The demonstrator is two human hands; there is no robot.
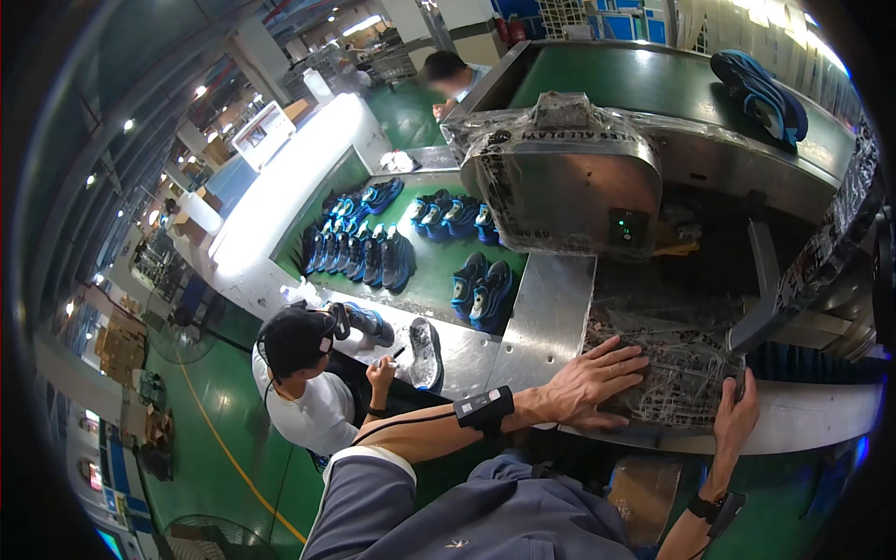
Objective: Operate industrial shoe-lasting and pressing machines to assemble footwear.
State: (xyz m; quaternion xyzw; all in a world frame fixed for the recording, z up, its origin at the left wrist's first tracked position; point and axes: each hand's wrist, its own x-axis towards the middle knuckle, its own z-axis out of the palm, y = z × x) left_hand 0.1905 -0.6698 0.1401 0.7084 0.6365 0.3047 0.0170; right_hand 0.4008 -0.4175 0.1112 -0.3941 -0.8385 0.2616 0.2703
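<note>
My left hand (593, 381) lies open with its fingers spread, at the left edge of a dark surface wrapped in clear, printed plastic film (679, 378). At the right edge of that wrapped surface rests my right hand (737, 411), its thumb and fingers stretched out and apart. Neither hand holds anything that I can see. Just beyond stands a film-wrapped metal machine housing (565, 182) with a small panel of green lights (623, 224).
A green conveyor belt (439, 266) carries rows of black and blue shoes (359, 254). More shoes (761, 98) lie on a raised belt (616, 79). A film-wrapped bar (812, 261) rises on the right. To my left, a co-worker (303, 369) holds a pen-like tool near a shoe (425, 355).
</note>
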